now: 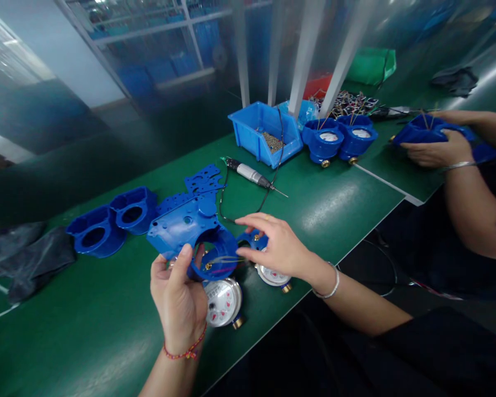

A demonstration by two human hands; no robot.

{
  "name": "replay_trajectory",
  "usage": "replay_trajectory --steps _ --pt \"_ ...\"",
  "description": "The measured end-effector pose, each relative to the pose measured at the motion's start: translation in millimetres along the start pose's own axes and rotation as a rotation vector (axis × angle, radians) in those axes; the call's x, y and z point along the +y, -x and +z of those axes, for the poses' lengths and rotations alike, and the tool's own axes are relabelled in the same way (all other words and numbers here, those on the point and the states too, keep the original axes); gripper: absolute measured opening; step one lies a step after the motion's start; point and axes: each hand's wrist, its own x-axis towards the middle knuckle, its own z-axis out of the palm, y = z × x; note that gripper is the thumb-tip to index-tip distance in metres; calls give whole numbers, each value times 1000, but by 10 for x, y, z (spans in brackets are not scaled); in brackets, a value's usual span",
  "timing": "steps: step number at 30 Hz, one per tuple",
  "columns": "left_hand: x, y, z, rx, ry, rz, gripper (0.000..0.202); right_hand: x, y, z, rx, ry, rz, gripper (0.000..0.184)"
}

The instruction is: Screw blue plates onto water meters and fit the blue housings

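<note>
My left hand (177, 300) grips the round collar of a blue plastic meter housing (190, 229), held up above the green table (107, 331). My right hand (275, 245) reaches to the housing's right side, fingers pinched at thin wires by its collar. Two round water meter dials lie on the table below: one (223, 302) beneath my left hand, another (273, 275) under my right hand. A small blue part (254, 240) sits partly hidden behind my right fingers.
Two blue housings (111, 220) and flat blue plates (202, 179) lie at left, beside a dark cloth (25, 256). An electric screwdriver (252, 176), a blue bin of screws (264, 132) and two assembled meters (339, 138) sit further back. Another person's hands (434, 151) hold a blue housing at right.
</note>
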Motion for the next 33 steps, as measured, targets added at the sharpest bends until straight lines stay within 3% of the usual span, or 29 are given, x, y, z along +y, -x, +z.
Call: replay_trajectory --steps 2,3,6,11,17,21,22,29,33 --pt "14 -3 -25 13 3 5 23 100 189 -32 -47 105 -45 76" --pt "19 -4 -32 13 -2 10 20 138 291 -32 -108 154 -62 79" --pt "26 -4 -21 -18 -12 4 14 200 564 -5 -197 222 -36 67" --pt "-24 5 68 -58 12 -60 16 250 788 -105 -75 311 80 61" --pt "-127 18 171 -121 19 -141 20 132 486 -305 -125 361 52 75" --pt "-133 54 206 -98 22 -123 23 74 180 -285 -230 256 44 26" --pt "-131 66 207 -88 23 -109 24 77 142 -273 -228 231 48 20" --pt "-173 121 208 -94 -3 -93 26 171 177 -186 -25 -381 247 20" --pt "-162 107 233 -115 -57 -110 30 192 200 -181 -17 -384 184 18"
